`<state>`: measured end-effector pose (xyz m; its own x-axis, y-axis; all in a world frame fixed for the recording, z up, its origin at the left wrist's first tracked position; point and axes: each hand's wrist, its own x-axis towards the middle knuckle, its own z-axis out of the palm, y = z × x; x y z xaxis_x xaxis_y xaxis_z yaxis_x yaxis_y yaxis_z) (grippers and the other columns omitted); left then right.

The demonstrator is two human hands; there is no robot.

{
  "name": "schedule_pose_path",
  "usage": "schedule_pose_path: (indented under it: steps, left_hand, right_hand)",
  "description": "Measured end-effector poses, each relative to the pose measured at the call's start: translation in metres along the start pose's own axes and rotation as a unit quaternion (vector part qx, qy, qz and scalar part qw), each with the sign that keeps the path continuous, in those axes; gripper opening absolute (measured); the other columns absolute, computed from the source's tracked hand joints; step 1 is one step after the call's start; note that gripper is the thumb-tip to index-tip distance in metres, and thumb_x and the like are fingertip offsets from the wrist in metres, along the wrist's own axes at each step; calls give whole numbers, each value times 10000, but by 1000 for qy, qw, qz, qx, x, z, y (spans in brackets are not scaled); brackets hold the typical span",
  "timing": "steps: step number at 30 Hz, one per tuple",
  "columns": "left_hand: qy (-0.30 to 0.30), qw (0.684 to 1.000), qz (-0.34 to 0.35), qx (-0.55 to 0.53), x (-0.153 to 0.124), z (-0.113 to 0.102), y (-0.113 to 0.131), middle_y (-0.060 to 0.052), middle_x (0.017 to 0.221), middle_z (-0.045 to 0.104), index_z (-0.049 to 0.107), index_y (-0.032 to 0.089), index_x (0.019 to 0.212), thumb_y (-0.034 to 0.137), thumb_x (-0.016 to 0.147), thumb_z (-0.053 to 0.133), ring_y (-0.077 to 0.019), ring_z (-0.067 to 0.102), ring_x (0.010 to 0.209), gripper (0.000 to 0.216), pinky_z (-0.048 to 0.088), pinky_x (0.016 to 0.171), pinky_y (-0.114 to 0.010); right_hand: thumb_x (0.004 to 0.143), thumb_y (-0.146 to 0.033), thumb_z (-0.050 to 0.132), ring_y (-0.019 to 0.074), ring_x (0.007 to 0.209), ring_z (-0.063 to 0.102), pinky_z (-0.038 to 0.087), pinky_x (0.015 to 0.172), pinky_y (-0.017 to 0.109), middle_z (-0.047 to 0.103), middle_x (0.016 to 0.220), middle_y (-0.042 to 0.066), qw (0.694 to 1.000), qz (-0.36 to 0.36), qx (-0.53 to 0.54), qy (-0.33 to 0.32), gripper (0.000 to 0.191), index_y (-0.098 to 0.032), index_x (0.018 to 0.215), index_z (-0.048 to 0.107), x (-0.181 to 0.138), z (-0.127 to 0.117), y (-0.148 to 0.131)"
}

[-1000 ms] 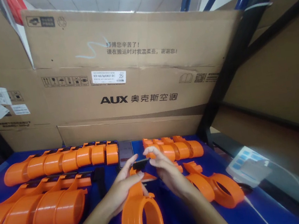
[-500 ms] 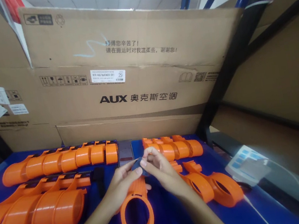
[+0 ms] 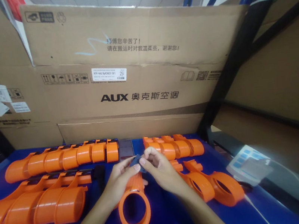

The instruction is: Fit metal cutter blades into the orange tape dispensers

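Observation:
An orange plastic ring part (image 3: 134, 209) with a flat handle lies on the blue table (image 3: 167, 222) in front of me. My left hand (image 3: 120, 181) grips its handle end, fingers curled round it. My right hand (image 3: 158, 169) pinches a small dark piece (image 3: 135, 162) right at the top of that handle, thumb and forefinger pressed together. Both hands meet over the handle's far end.
Rows of nested orange parts lie at the left (image 3: 37, 209), back left (image 3: 60, 160) and back right (image 3: 173, 148); two more rings (image 3: 215, 188) sit to the right. Big cardboard boxes (image 3: 132, 76) wall the back. A white device (image 3: 246, 166) with a cable is at far right.
The orange ring part dropped from tilted upright to lying flatter on the table. Both hands closed in together over its handle, with the dark piece now pinched at its top.

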<state>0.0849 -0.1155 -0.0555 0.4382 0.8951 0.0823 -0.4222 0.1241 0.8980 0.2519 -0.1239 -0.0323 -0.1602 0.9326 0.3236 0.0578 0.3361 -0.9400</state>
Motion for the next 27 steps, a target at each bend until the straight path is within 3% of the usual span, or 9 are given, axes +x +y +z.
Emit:
schedule_pose_path:
  steps: [3,5,9,13,15,20,24,27]
  left_hand:
    - [45,998,-27,-35,1,0,3,-176,993,789,677,93,1200,440,801,789,-275,763,638,541,624,570,-359]
    - [78,993,-38,-76,1,-1,7,-182,968,796,660,89,1190,457,815,758,-276,764,633,535,613,552,-342]
    - [108,983,-56,-139,2,-5,15,-179,937,803,637,93,1222,501,860,677,-273,770,656,547,602,566,-325]
    - [115,979,-55,-157,2,-8,20,-168,879,802,626,87,1246,529,874,645,-293,774,686,578,607,592,-347]
    - [111,979,-48,-164,0,-8,20,-162,879,801,623,92,1259,534,865,660,-297,776,704,593,612,614,-356]
    - [102,975,-51,-190,-5,-8,16,-145,884,801,637,119,1264,581,843,676,-292,777,713,627,619,654,-370]
    - [121,972,-19,-201,-4,-9,11,-129,889,805,678,127,1209,537,825,709,-290,779,755,563,623,681,-366]
    - [161,962,56,-212,-3,-10,8,-110,897,808,729,130,1099,440,785,756,-292,779,822,442,621,732,-347]
  right_hand:
    - [1039,-489,422,187,831,574,468,765,316,598,888,8,997,-13,-71,21,284,-239,960,532,2,-2,4]
    - [1059,-399,353,210,884,572,448,834,363,608,888,26,983,-24,-183,16,306,-229,905,555,1,-6,4]
    - [919,-232,577,248,977,513,382,916,426,587,964,52,905,-47,-419,-65,127,-208,796,600,-6,-11,1]
    - [868,-331,680,266,1000,467,382,887,419,534,1006,68,856,-50,-484,-175,179,-196,758,637,-13,-2,-2]
    - [882,-347,665,263,981,456,385,864,410,519,993,71,844,-52,-495,-200,202,-193,751,650,-15,4,-2]
    - [903,-277,624,247,966,463,388,834,386,541,995,72,848,-52,-490,-198,160,-192,772,656,-14,12,0]
    - [899,-256,636,243,971,508,396,842,378,597,966,60,877,-37,-463,-126,163,-194,749,624,-10,10,5]
    - [891,-231,635,233,932,561,410,847,370,648,905,45,905,-35,-420,-55,161,-198,738,600,-6,4,9]
